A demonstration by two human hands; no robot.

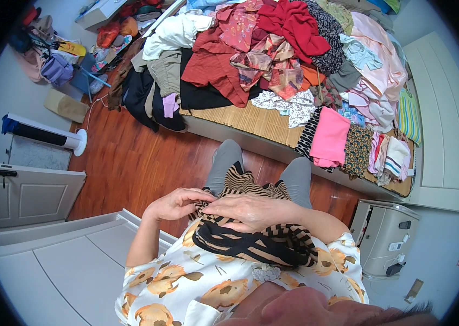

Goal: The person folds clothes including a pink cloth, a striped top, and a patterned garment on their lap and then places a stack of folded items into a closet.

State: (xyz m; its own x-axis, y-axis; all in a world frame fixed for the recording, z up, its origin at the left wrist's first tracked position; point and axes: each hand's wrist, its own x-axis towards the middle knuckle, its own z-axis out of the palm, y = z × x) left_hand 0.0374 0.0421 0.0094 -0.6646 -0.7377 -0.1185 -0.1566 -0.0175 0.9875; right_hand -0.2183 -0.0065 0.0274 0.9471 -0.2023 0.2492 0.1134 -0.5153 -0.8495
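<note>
A black-and-tan striped knit garment (pixel 249 183) is gathered in front of my chest, hanging down between my knees. Its wide black band (pixel 249 244) lies bunched against my floral shirt. At the garment's left edge, my left hand (pixel 176 205) pinches the fabric with bent fingers. My right hand (pixel 249 210) reaches across the middle of the cloth and grips it, its fingertips close to the left ones. Part of the fabric is hidden beneath the right hand and forearm.
A bed with a bamboo mat (pixel 249 120) bears a large clothes heap (pixel 229 53). Near its edge lie a folded pink garment (pixel 329 136) and other folded clothes (pixel 392 157). A tower fan (pixel 46 136) lies left; a beige cabinet (pixel 388 236) stands right.
</note>
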